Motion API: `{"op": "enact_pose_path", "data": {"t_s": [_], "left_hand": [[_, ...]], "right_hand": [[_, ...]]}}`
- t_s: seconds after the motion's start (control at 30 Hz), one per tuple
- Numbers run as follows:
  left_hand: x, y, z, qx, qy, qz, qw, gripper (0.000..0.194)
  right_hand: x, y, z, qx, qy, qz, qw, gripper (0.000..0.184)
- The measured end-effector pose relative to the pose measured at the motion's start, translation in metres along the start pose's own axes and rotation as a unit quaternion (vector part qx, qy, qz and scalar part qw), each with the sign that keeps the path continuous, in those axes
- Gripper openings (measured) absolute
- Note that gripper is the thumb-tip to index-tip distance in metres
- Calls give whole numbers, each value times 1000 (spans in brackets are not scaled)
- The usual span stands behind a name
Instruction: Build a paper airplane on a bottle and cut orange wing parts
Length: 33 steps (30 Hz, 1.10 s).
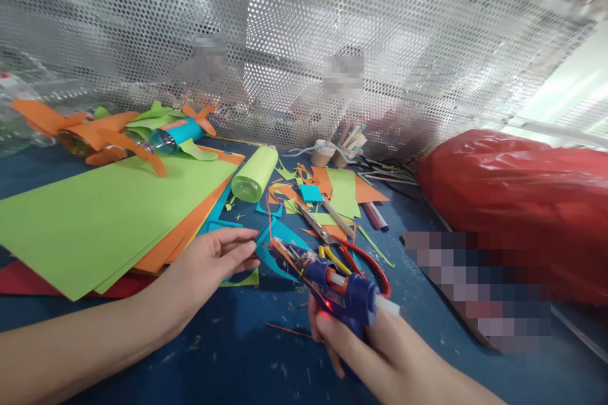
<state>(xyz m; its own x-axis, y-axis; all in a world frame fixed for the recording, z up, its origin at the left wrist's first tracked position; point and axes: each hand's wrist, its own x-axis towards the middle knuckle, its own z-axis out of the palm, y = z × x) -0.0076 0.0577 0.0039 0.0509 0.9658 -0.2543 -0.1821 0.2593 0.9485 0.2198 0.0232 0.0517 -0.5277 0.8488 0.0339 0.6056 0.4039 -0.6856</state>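
My right hand point(351, 335) is wrapped around a blue hot glue gun point(339, 288). A small red light glows on its side, and a white glue stick pokes out of its back. Its nozzle, with glue strands on it, points left toward a blue paper piece point(289, 235). My left hand point(228, 253) pinches the near edge of that blue piece between thumb and fingers, close to the nozzle. Scissors point(327, 234) with red handles lie just beyond the gun. A bottle wrapped in green paper point(255, 174) rests on its side behind my left hand.
Stacked coloured sheets point(128, 202) spread on the left, with paper-wrapped bottles point(183, 133) behind. Paper scraps point(287, 193), a marker point(375, 216) and cups of tools point(349, 149) lie farther back. A red plastic bag point(513, 202) bulges on the right. A perforated metal screen point(285, 31) closes the back.
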Motion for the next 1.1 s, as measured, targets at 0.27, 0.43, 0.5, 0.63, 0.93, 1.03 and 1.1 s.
{"op": "enact_pose_path", "data": {"t_s": [0.27, 0.43, 0.5, 0.63, 0.93, 1.03, 1.1], "left_hand": [[2, -2, 1, -16, -14, -11, 1000, 27], [4, -5, -1, -16, -14, -12, 1000, 30], [5, -5, -1, -16, -19, -13, 1000, 30], [6, -7, -2, -8, -32, -14, 999, 30], [6, -8, -1, -12, -34, -12, 999, 31], [7, -8, -1, -12, -32, -13, 999, 32], [7, -8, -1, -14, -34, -14, 999, 30]], "right_hand": [[2, -6, 2, -9, -12, 24, 1000, 23], [3, -11, 1, -3, -5, 16, 1000, 25], [4, -11, 0, -7, 2, 15, 1000, 27], [6, -6, -2, -21, 13, 11, 1000, 31], [0, -12, -1, -35, 3, 17, 999, 30], [2, -12, -2, -26, -8, 14, 1000, 30], [4, -11, -2, -24, -8, 15, 1000, 31]]}}
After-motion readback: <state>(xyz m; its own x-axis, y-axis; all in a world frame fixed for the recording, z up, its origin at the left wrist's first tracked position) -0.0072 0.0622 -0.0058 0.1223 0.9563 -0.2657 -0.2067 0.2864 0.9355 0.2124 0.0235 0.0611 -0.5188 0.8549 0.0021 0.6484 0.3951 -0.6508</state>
